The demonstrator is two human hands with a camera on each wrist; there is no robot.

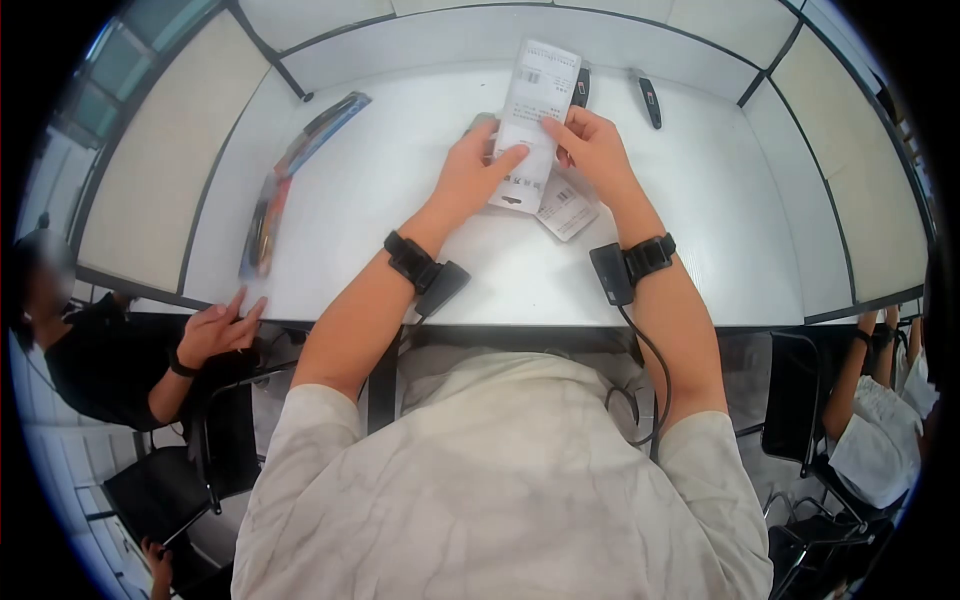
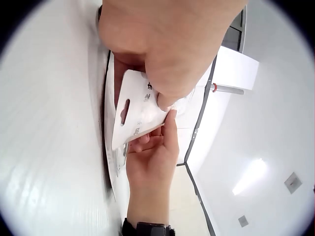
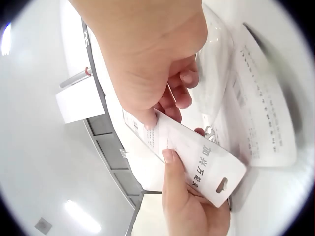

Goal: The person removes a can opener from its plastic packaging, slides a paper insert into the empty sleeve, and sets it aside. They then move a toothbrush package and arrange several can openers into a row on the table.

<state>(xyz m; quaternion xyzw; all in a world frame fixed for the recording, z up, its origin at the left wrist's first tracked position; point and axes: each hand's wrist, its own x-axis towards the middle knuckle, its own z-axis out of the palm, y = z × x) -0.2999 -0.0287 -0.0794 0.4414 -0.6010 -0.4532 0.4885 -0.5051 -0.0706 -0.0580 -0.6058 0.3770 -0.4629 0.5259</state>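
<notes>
A long white printed card package [image 1: 538, 90] with a hang hole is held up over the table by both hands. The left hand [image 1: 474, 172] grips its left edge, thumb on the printed face. On the other edge, the right hand [image 1: 597, 155] pinches the card between thumb and fingers. In the right wrist view the card [image 3: 202, 162] shows large printed characters beside the left thumb. A second printed card [image 1: 568, 210] lies on the table below it; the right wrist view shows this card [image 3: 263, 108] beside clear plastic. What lies behind the held card is mostly hidden.
A black-handled tool [image 1: 650, 100] lies at the back right, with another dark item [image 1: 581, 88] behind the held card. Long packaged items [image 1: 262, 225] lie along the table's left side. Low partitions surround the table; another person's hand [image 1: 222, 330] is near its left front corner.
</notes>
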